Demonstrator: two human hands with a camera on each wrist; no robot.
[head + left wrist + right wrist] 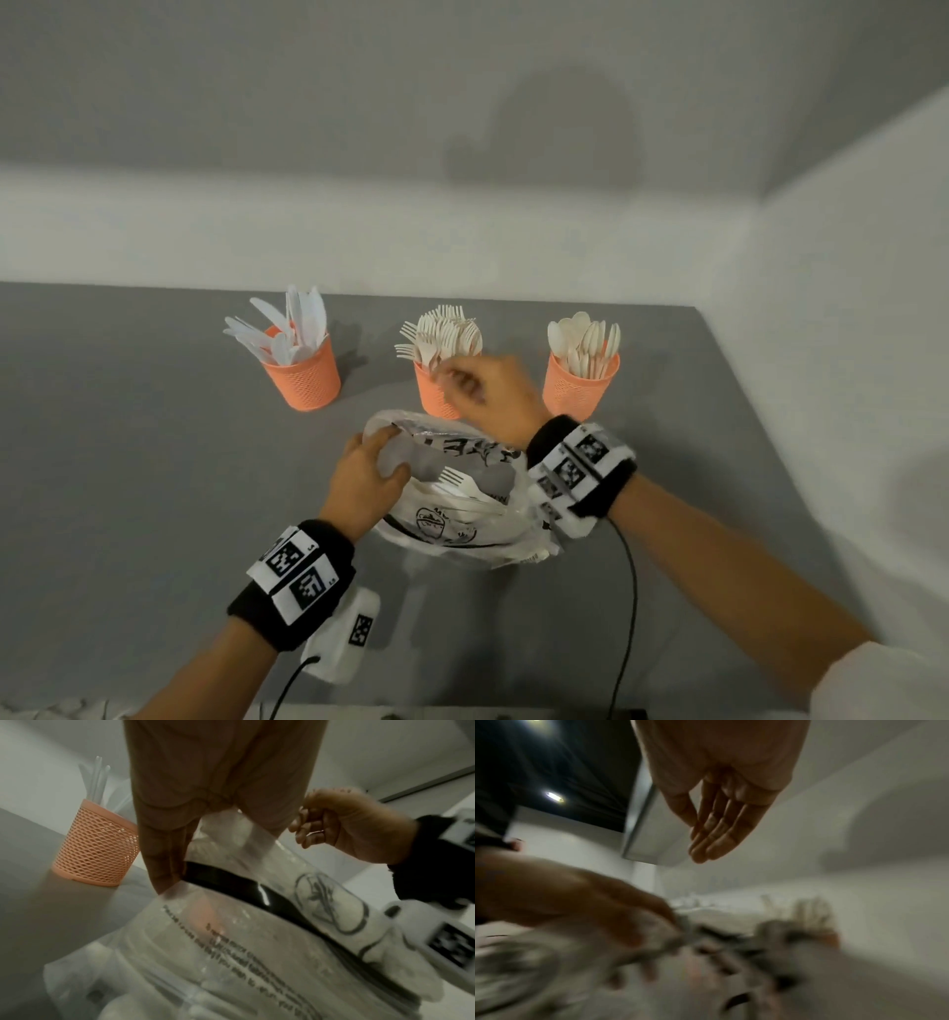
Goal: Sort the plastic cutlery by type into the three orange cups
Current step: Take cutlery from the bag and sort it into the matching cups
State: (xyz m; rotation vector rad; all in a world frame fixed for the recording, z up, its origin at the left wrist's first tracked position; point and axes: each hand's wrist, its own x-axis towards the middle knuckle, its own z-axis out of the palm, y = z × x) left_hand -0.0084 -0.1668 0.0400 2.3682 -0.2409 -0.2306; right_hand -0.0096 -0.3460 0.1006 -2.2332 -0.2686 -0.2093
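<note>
Three orange mesh cups stand in a row at the back of the grey table [128,462]. The left cup [303,377] [97,845] holds knives, the middle cup [434,393] forks, the right cup [577,388] spoons. In front of them lies a clear printed plastic bag [452,529] [231,943] with a white fork [459,480] and other cutlery inside. My left hand [367,475] [164,850] grips the rim of the bag's mouth. My right hand [477,390] [713,833] hovers beside the fork cup with relaxed fingers, holding nothing.
A white wall runs close behind the cups, and another closes the table's right side. Black cables [629,591] trail from both wrists toward the near edge. The table's left half is bare grey surface.
</note>
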